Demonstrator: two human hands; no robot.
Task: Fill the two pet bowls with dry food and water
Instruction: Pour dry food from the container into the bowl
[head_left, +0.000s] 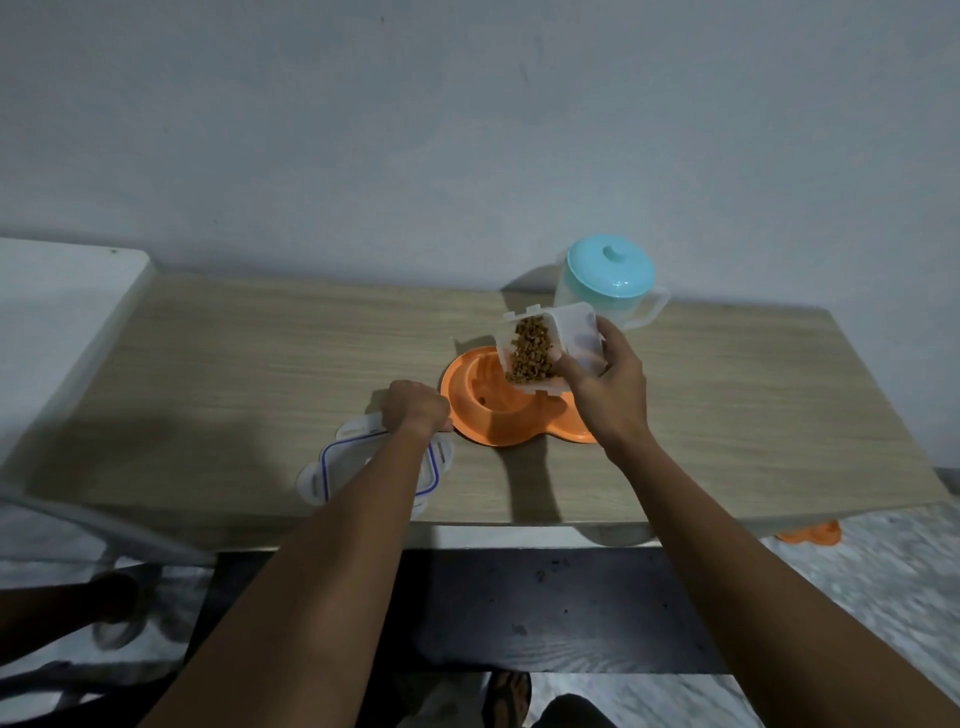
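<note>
An orange double pet bowl (470, 410) lies on the wooden table (260, 353), near the middle. My right hand (610, 384) grips a clear plastic food container (576, 332) full of brown dry food (530, 351), tilted over the bowl's left basin. One or two brown pieces lie in that basin. My left hand (415, 408) rests fisted at the bowl's left edge, partly on the container's clear lid (332, 467) with a blue seal; whether it grips either I cannot tell. A clear water jug with a turquoise lid (610, 273) stands behind the bowl, against the wall.
A white box or appliance (57, 312) sits at the table's left end. Below the table's near edge runs a dark bench or shelf (545, 608). Another orange object (810, 532) lies on the floor at the right. My sandalled foot (506, 696) shows at the bottom.
</note>
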